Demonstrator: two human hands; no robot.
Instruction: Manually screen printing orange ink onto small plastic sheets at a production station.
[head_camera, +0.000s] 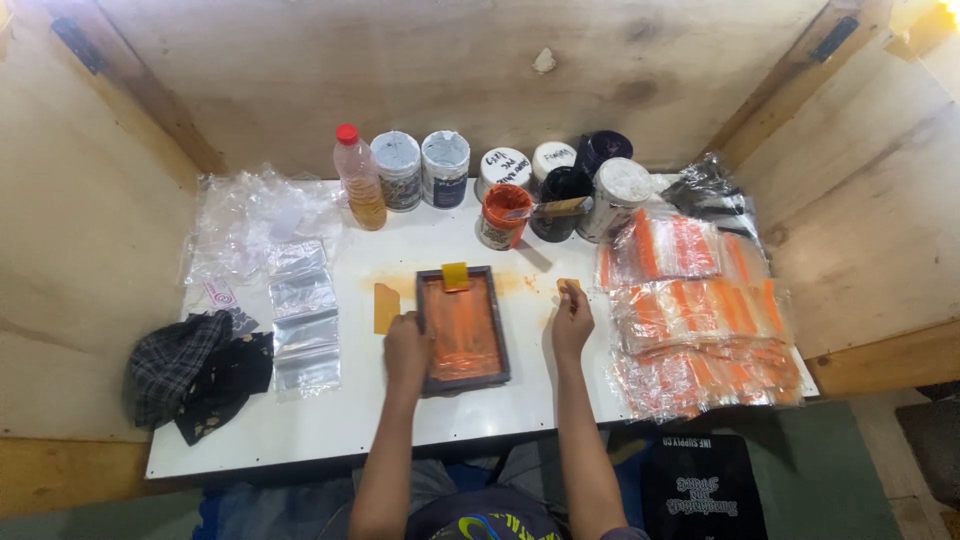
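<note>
A small dark-framed printing screen (495, 330) coated in orange ink lies on the white table (330, 420). My left hand (406, 345) rests against the frame's left edge, next to a flat yellow card (385, 307). My right hand (572, 322) is on the table to the right of the frame, its fingertips on a small yellow scraper (569, 286). Another yellow scraper (455, 276) lies across the frame's far edge.
Several paint jars (445, 168), an open orange ink pot (504, 215) and a plastic bottle (359, 178) line the back. Stacks of orange-printed clear bags (695, 330) fill the right. Clear bags (303, 315) and dark cloths (195, 370) lie left. Plywood walls surround the table.
</note>
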